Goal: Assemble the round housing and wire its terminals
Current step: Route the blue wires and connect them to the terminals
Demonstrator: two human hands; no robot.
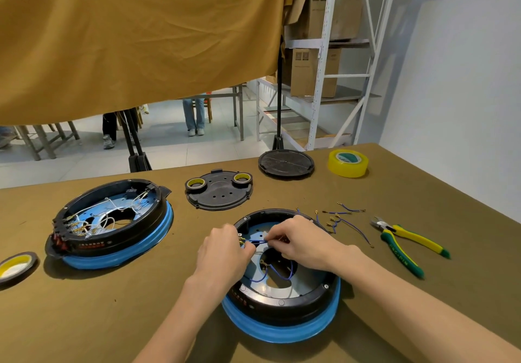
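Hands are meeting over the round black housing with a blue rim, which is sitting near us on the olive worktop. Our left hand and right hand are both pinching a thin blue wire with brass terminals.

I see an olive worktop carrying two round housings, two black lids, tape rolls, loose wires, and pliers near its right edge.

Made out only partly: raised lettering along the green handle of the pliers, too blurred to spell. Red printed marks on the black rims of the left housing and near housing, also illegible. Cardboard boxes' labels too small to read.
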